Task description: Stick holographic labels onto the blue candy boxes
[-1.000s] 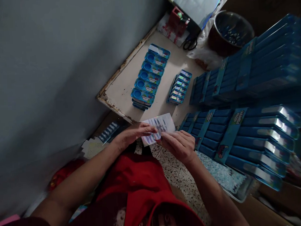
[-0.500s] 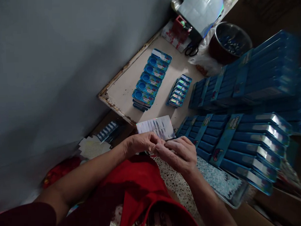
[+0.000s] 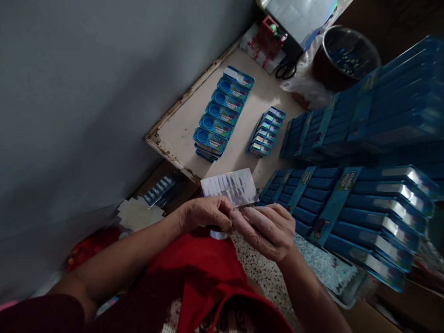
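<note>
My left hand [image 3: 207, 213] is closed in a pinch, its fingertips meeting those of my right hand [image 3: 268, 228] above the red apron. A small shiny sticker strip [image 3: 219, 234], curved and silvery, shows just under my left fingers. My right hand is also closed, with thumb and forefinger pressed together; whatever lies between them is hidden. Right behind both hands is a sheet of shiny stickers [image 3: 230, 186], some of its strips pale and some dark. Beyond it, a row of overlapping blue printed packs [image 3: 214, 111] lies on the table [image 3: 177, 134].
A smaller row of blue packs [image 3: 266, 132] lies to the right. Bundled blue boxes [image 3: 354, 196] are stacked on the right, by a tray of pale blue bits [image 3: 323, 265]. Farther back are scissors [image 3: 286, 71], a red tape dispenser [image 3: 270, 36] and a metal pot [image 3: 349, 55].
My hands have shifted slightly, the right one a little to the right. The silvery sticker strip now shows below my left fingers, where it was hardly visible before.
</note>
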The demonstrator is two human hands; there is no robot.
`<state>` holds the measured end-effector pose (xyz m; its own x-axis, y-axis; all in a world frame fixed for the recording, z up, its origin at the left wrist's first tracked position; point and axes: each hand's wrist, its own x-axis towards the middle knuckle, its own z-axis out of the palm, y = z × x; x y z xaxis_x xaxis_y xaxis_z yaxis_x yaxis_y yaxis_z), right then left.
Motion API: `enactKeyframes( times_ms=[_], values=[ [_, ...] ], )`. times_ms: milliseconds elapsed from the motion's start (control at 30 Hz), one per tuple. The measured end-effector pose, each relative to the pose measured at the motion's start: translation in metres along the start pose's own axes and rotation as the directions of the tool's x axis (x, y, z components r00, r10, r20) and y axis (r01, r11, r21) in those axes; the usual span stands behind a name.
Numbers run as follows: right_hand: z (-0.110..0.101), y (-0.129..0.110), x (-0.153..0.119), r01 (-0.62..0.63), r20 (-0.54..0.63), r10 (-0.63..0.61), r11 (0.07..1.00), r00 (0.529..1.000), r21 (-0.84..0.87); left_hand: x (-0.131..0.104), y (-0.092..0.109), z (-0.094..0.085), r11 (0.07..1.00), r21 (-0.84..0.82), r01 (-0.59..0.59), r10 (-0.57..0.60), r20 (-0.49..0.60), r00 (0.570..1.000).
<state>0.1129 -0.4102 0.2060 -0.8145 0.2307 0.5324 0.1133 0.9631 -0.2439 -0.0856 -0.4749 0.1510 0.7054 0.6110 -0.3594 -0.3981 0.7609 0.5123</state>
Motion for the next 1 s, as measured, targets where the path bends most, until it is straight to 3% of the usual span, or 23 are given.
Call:
enactKeyframes(
  times_ms=[267,367,600,667,733,800,900,933,1000],
  values=[
    [-0.001,0.002,-0.008,-0.002,-0.007,0.002,1.0,1.0,-0.023,-0.003,-0.006,-0.004,0.992,-0.119,-0.04,0.039,-0.008,0.999],
    [0.0,0.003,-0.007,0.002,-0.009,-0.002,1.0,1.0,-0.015,0.001,-0.012,-0.006,0.995,-0.096,-0.03,0.033,0.029,0.999],
    [-0.002,0.005,-0.007,-0.003,-0.012,0.003,1.0,1.0,0.001,-0.003,-0.009,-0.003,0.996,-0.081,-0.031,0.029,-0.021,0.999],
    [-0.001,0.004,-0.01,-0.034,-0.004,0.034,0.999,0.999,0.04,-0.006,-0.004,-0.004,0.998,-0.043,-0.047,0.044,-0.069,0.997],
    [0.005,0.002,-0.011,-0.112,-0.029,0.115,0.989,0.993,0.097,-0.01,0.003,-0.008,0.992,0.003,-0.129,0.128,-0.187,0.974],
    [0.016,-0.001,-0.009,-0.274,-0.114,0.297,0.945,0.948,0.181,-0.013,0.011,-0.014,0.973,0.077,-0.22,0.233,-0.338,0.912],
    [0.038,-0.003,-0.004,-0.574,-0.171,0.617,0.782,0.768,0.243,-0.014,0.014,-0.023,0.936,0.232,-0.264,0.349,-0.53,0.773],
    [0.044,-0.001,-0.003,-0.656,-0.125,0.685,0.726,0.718,0.207,-0.013,0.011,-0.025,0.92,0.296,-0.256,0.388,-0.597,0.702],
    [0.053,0.005,-0.006,-0.789,0.037,0.789,0.609,0.613,0.084,-0.013,-0.002,-0.025,0.891,0.4,-0.213,0.451,-0.733,0.509]
  ],
)
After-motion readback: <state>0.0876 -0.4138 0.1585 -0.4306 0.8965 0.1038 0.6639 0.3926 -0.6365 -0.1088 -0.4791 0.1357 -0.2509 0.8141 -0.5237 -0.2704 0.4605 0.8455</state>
